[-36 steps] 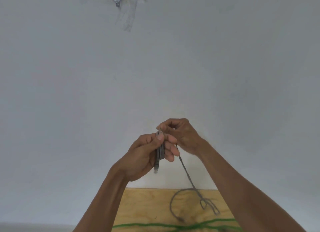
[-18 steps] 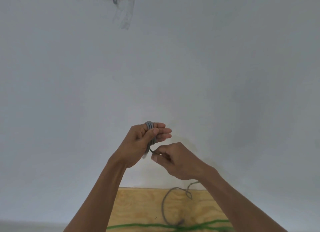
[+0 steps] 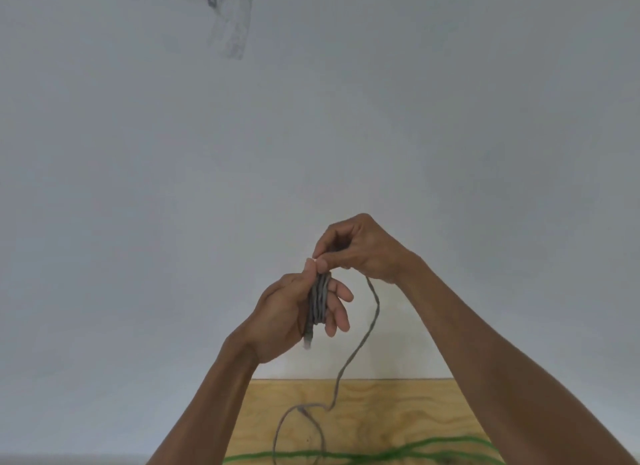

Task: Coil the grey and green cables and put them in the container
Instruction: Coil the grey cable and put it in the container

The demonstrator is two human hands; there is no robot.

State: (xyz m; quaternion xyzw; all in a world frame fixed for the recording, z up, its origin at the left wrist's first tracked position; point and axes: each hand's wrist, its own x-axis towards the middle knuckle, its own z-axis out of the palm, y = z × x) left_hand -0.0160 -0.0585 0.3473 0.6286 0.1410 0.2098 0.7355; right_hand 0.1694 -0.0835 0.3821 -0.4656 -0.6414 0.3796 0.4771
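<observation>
Left hand raised before the wall, fingers wrapped by the grey cable coil, long axis near upright, plug end pointing down. Right hand pinching the strand at the coil's top; slack trailing down to the counter, beside the green cable lying crosswise.

Grey cable: looks like soft braided cloth, matt, a bit bumpy. Green cable: fuzzy, matt, like yarn. Table: light wood w/ wavy grain, smooth, no shine. Wall: plain white, matt, smooth. Tape on wall: clear, thin, a bit shiny.
</observation>
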